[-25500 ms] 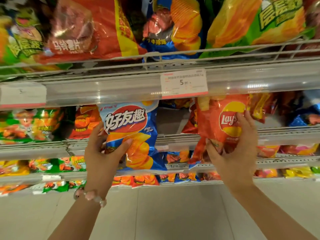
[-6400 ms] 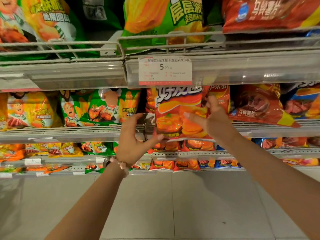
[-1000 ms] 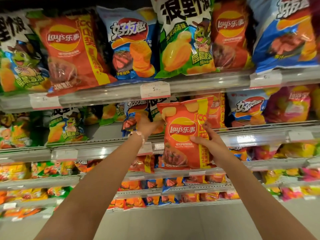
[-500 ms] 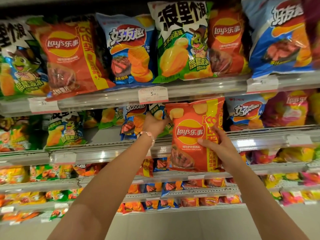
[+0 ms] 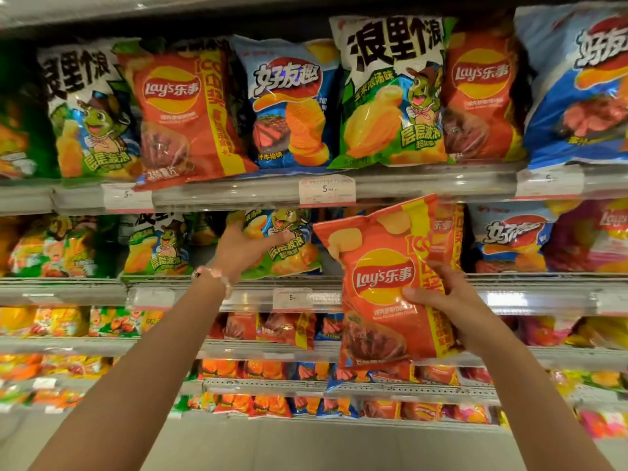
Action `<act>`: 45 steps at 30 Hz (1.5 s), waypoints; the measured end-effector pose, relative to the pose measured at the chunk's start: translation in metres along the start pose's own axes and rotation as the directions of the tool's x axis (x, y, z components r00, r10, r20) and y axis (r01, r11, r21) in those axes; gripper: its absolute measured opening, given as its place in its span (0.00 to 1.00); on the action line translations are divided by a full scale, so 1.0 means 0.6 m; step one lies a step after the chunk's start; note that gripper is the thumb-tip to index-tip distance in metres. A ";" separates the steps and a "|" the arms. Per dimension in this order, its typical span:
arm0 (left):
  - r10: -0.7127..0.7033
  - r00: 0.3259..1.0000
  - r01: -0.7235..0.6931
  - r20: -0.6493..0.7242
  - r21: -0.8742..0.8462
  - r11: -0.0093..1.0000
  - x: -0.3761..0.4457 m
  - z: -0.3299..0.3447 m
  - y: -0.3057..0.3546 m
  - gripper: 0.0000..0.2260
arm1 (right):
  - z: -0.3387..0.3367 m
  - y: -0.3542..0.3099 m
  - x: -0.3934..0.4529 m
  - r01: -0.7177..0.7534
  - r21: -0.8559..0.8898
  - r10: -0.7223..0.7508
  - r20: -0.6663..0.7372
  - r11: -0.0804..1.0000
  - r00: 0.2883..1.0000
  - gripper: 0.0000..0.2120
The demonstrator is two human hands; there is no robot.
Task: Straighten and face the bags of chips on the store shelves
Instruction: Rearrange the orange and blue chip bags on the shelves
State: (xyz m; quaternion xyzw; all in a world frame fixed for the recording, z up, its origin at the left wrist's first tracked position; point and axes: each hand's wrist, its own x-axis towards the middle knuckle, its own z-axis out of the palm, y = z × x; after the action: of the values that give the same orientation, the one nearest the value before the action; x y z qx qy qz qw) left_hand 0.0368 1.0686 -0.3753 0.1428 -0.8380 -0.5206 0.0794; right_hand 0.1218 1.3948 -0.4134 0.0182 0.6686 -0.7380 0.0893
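We held a red Lay's bag (image 5: 384, 283) off the shelves in our right hand (image 5: 452, 311), thumb on its front and the fingers curled round its right edge, so the bag hung tilted with its top leaning left, face toward us, in front of the second shelf (image 5: 543, 294) and just under the white price tag (image 5: 327, 189) on the front edge of the top shelf (image 5: 238, 195). Our left hand (image 5: 244, 248), a bead bracelet (image 5: 214, 277) at the wrist, reached into the second shelf and gripped a green bag (image 5: 289, 246) by its upper left part, fingers bent over its top; that bag sat at the shelf's front edge, slanted. Along the top shelf stood a row of large bags facing out, among them another red Lay's bag (image 5: 183, 117) tipped forward over the front edge, a blue bag (image 5: 289, 107) and a green-and-white bag (image 5: 390, 93). Lower shelves carried smaller bags, too blurred for us to read.
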 end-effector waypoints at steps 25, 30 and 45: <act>-0.020 0.937 0.208 -0.348 0.513 0.833 0.153 -0.074 -0.148 0.37 | 0.174 0.042 0.008 -0.002 0.044 0.015 -0.292 0.999 0.956 0.39; 0.093 0.920 0.095 -0.381 0.447 0.889 0.140 -0.063 -0.158 0.40 | 0.185 0.054 0.005 0.013 0.070 0.008 -0.295 0.997 0.956 0.41; 0.217 0.648 0.001 0.730 -0.287 0.958 -0.069 0.056 -0.031 0.38 | 0.151 0.060 0.022 0.000 0.112 0.025 -0.220 0.994 0.975 0.36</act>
State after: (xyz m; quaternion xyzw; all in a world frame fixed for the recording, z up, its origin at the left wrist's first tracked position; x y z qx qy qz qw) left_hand 0.0696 1.1030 -0.4062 -0.1489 -0.7256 -0.6324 -0.2267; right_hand 0.1227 1.3008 -0.4412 0.1094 0.6320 -0.7670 0.0177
